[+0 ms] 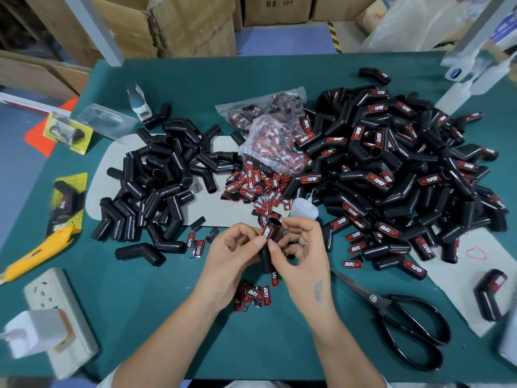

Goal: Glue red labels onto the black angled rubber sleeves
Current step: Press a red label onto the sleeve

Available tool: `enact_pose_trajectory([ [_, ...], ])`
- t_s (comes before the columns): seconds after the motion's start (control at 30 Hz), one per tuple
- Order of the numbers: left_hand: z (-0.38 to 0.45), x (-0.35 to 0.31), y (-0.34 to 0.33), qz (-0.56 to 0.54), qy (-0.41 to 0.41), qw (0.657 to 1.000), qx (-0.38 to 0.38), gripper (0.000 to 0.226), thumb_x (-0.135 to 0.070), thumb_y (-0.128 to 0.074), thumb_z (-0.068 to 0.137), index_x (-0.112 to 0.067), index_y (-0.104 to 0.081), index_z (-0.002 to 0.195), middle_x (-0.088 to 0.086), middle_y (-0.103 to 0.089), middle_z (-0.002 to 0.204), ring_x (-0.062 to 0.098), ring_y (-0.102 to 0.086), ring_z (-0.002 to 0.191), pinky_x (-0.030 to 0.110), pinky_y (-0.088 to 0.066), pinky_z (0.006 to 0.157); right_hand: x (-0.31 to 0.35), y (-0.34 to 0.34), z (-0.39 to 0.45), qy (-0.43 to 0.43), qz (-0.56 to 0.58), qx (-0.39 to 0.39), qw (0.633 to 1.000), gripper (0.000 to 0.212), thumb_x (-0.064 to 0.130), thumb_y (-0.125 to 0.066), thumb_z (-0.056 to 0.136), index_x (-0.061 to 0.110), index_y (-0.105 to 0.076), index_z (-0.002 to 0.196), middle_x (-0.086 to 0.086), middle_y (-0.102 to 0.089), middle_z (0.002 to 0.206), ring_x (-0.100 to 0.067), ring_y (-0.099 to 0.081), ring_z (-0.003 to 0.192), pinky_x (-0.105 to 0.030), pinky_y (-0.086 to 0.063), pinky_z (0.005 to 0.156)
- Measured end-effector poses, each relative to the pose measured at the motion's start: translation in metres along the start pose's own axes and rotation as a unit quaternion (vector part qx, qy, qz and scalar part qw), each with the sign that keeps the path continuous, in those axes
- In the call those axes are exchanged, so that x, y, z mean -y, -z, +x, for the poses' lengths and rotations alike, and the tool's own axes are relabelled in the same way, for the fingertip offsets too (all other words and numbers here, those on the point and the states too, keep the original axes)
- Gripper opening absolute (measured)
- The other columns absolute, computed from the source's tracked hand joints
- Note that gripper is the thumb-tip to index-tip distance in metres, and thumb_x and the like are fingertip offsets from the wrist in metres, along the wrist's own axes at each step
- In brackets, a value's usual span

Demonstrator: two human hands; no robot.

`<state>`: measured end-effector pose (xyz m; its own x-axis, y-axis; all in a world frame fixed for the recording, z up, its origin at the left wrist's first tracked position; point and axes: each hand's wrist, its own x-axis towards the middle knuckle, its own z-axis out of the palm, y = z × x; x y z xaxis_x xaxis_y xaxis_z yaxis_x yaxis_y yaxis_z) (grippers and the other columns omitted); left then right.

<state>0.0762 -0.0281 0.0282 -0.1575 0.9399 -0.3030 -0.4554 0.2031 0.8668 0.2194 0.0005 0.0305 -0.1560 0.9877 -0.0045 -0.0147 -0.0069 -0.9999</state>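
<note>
Head view shows both hands holding one black angled sleeve (267, 247) above the green surface (167, 317). Left hand (235, 253) and right hand (300, 247) fingers pinch its red label (267, 232). Uneven pressure may leave the label crooked, or glue may smear.

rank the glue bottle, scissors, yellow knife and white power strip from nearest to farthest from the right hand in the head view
From the right hand:
1. Glue bottle, just beyond it.
2. Scissors, to its right, nearer the table's front edge.
3. Yellow knife, far left.
4. Power strip, front left corner.
</note>
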Motion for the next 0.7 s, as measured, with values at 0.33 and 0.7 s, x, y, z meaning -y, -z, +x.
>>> enact_pose_trajectory([
  [0.33, -0.0019, 0.0082, -0.0040, 0.114, -0.086, 0.988, -0.052, 0.021, -0.001, -0.075, 0.086, -0.006, -0.056, 0.094, -0.003, -0.068, 0.087, 0.014, -0.073, 0.081, 0.020, -0.055, 0.072, -0.0054, -0.0036, -0.0027, 0.031, -0.035, -0.006, 0.999, 0.045, 0.026, -0.070, 0.084, 0.052, -0.055, 0.117, 0.012, -0.069, 0.101, -0.020, -0.069, 0.090, -0.031, -0.057, 0.078],
  [0.7, 0.0001, 0.0024, 0.0047, 0.181, -0.091, 0.979, -0.032, 0.032, 0.017, -0.065, 0.093, -0.009, -0.054, 0.106, -0.017, -0.068, 0.093, 0.004, -0.071, 0.075, 0.014, -0.052, 0.072, -0.0073, 0.0017, 0.0001, -0.003, 0.031, 0.009, 0.999, 0.042, 0.031, -0.082, 0.083, 0.047, -0.062, 0.118, 0.004, -0.073, 0.109, -0.016, -0.072, 0.093, -0.028, -0.057, 0.081],
])
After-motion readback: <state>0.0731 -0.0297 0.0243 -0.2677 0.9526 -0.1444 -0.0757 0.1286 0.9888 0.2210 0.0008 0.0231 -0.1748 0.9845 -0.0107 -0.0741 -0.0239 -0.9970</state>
